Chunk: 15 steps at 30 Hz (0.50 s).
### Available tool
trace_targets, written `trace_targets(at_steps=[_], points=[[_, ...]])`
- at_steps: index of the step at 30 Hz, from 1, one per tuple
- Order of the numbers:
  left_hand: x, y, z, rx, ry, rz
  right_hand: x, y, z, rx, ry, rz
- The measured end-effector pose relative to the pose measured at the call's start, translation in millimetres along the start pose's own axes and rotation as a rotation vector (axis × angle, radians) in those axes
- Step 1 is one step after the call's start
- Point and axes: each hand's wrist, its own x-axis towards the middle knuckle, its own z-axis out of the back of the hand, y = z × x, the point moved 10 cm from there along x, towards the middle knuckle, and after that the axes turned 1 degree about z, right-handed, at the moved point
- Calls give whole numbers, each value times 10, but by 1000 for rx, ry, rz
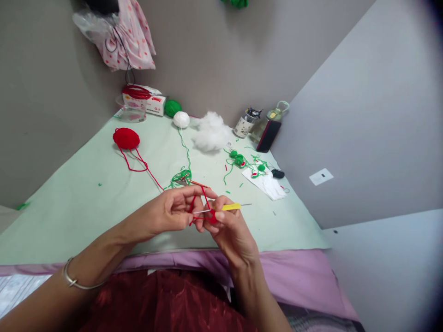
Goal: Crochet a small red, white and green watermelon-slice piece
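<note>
My right hand [224, 221] is closed around a crochet hook with a yellow handle [230, 207]. Its thin metal shaft points left toward my other hand. A small red crocheted piece [213, 216] sits at the fingertips of the right hand. Red yarn [204, 196] runs over the raised index finger of my left hand [178, 210], whose thumb and other fingers pinch the strand. From there the yarn trails back to a red yarn ball [126, 138] at the left of the table. Just beyond my hands lies a tangle of green yarn [182, 177].
White stuffing [211, 131], a white yarn ball [181, 120] and a green yarn ball [172, 108] lie at the back. Small green and red pieces [239, 160], a pen cup [244, 125], a phone [269, 136] and a bottle [278, 110] stand or lie at right.
</note>
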Motion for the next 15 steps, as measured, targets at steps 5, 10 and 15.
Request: trace_targets(at_steps=[5,10,15], points=[[-32,-2,122,28,-85,-2,29,61,25,-35,-49,75],[-49,-2,218,50,-278,-31,24,227,137,-139,-193,258],[-48,-26,186,-14,-397,-100,-9,267,184,-185,-261,337]])
